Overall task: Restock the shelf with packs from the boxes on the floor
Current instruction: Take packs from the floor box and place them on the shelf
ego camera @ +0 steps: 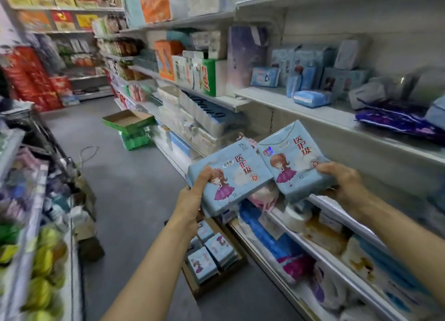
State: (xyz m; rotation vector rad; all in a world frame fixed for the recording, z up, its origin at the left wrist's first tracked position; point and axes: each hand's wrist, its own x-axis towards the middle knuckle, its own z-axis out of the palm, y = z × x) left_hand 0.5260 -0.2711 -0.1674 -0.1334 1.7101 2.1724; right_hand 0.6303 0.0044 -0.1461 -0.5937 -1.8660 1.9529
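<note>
While the left hand (192, 195) grips one blue pack (231, 174), the right hand (342, 183) clamps another pack (296, 162), fingers curled round both, before the shelf (313, 111).

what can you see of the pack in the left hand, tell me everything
The pack in the left hand is a flat, pale blue, soft plastic-wrapped pack printed with a cartoon girl in a purple dress, red Chinese characters and "12". It is tilted, face toward the camera, above the open floor box. The left hand grips its lower left corner, thumb over the front.
</note>
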